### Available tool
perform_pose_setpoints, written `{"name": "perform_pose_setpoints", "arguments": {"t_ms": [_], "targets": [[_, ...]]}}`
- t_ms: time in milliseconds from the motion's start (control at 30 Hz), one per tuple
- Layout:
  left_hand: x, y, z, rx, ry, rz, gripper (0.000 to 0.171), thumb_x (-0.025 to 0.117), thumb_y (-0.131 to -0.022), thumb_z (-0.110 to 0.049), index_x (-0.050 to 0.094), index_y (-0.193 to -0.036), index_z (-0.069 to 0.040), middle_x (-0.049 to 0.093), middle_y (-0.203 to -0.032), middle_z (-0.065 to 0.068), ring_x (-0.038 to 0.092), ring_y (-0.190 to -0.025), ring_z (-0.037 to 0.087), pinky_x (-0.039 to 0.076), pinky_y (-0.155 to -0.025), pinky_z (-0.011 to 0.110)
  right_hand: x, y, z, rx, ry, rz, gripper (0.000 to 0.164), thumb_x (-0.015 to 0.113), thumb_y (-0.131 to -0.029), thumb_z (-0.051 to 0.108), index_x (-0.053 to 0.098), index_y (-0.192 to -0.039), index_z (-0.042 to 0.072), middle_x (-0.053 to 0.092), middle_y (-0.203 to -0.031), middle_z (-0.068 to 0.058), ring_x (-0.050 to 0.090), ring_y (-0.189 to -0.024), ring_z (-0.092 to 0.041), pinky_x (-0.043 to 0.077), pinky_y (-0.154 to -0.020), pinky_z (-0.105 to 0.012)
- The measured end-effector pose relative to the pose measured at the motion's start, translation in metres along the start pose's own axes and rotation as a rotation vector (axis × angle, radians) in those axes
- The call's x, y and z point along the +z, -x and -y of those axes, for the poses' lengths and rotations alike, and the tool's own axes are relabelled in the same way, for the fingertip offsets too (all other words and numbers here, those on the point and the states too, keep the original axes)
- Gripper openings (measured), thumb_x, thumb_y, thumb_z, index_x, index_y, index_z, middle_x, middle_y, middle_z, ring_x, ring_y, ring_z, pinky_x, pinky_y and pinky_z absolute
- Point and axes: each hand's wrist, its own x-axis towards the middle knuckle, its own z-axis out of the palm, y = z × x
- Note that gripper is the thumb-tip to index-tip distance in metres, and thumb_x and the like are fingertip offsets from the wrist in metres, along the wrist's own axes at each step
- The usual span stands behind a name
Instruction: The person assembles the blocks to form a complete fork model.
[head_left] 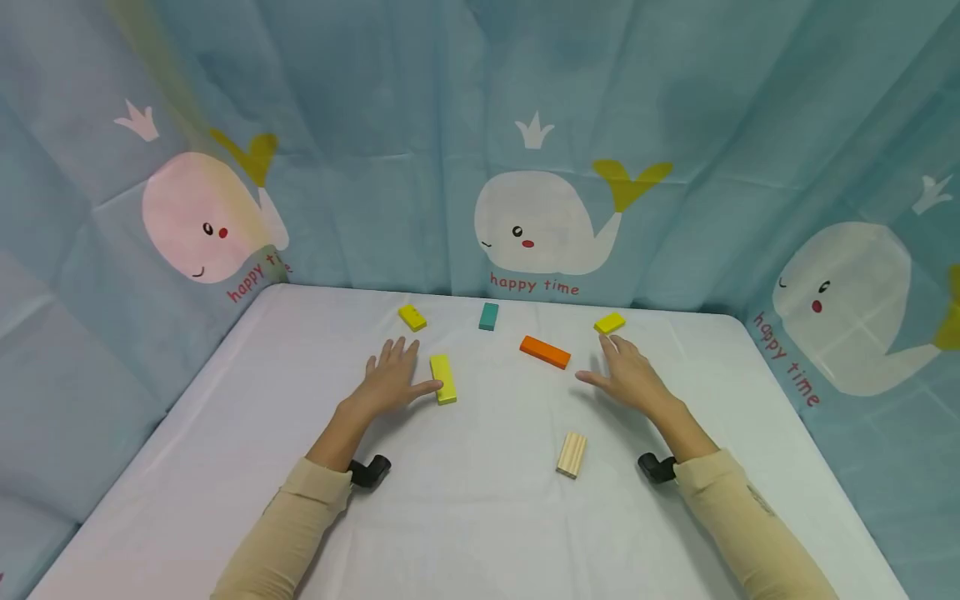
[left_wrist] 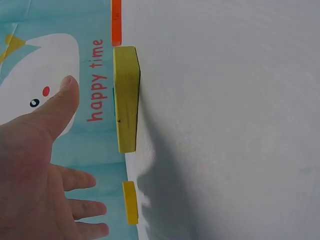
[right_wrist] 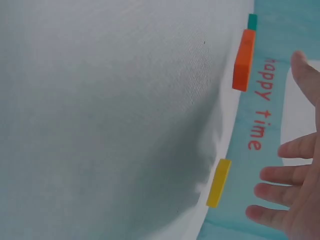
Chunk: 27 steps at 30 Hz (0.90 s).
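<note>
My left hand (head_left: 392,382) hovers over the white table with fingers spread and nothing held. Its thumb overlaps a long yellow block (head_left: 443,380) in the head view, while the left wrist view shows a gap between the thumb and that yellow block (left_wrist: 127,100). Beyond its fingertips lies a short yellow block (head_left: 412,317). My right hand (head_left: 630,375), also spread and holding nothing, is above the table on the other side. Past its fingertips sits another short yellow block (head_left: 610,323). To the left of its thumb is an orange block (head_left: 545,352).
A teal block (head_left: 488,317) lies near the table's back edge. Closer to me, between the forearms, is a ridged plain wooden block (head_left: 572,455). Blue curtains (head_left: 390,225) printed with whales enclose the white table (head_left: 480,533) at the back and sides.
</note>
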Motion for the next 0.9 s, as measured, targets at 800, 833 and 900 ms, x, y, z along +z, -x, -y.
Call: {"name": "perform_pose_setpoints", "arguments": {"t_ms": [800,833,900], "targets": [[0.008,-0.012,-0.014,0.085,0.04,0.093,0.105,0.068,-0.084,-0.057,0.018,-0.154,0.003,0.014,-0.16,0.027,0.014,-0.15,0.041,0.019,-0.119,0.059,0.008,-0.028,0.019,-0.046,-0.065,0.067,0.091,0.064,-0.088,0.054,0.029,-0.151,-0.002,0.032,-0.153,-0.028,0.033,-0.14,-0.045,0.033,-0.111,-0.061],[0.008,-0.012,-0.014,0.085,0.043,0.097,0.105,0.068,-0.083,-0.057,0.018,-0.154,0.002,0.014,-0.16,0.026,0.015,-0.15,0.041,0.019,-0.119,0.058,0.009,-0.03,0.019,-0.051,-0.066,0.069,0.09,0.064,-0.089,0.054,0.029,-0.15,-0.003,0.033,-0.152,-0.029,0.033,-0.14,-0.045,0.033,-0.111,-0.06],[0.009,-0.012,-0.015,0.082,0.054,0.103,0.104,0.069,-0.083,-0.055,0.018,-0.154,0.002,0.015,-0.16,0.026,0.016,-0.149,0.041,0.02,-0.119,0.058,0.011,-0.032,0.021,-0.058,-0.066,0.075,0.09,0.064,-0.089,0.053,0.03,-0.15,-0.003,0.034,-0.152,-0.029,0.035,-0.14,-0.044,0.033,-0.112,-0.06]]}}
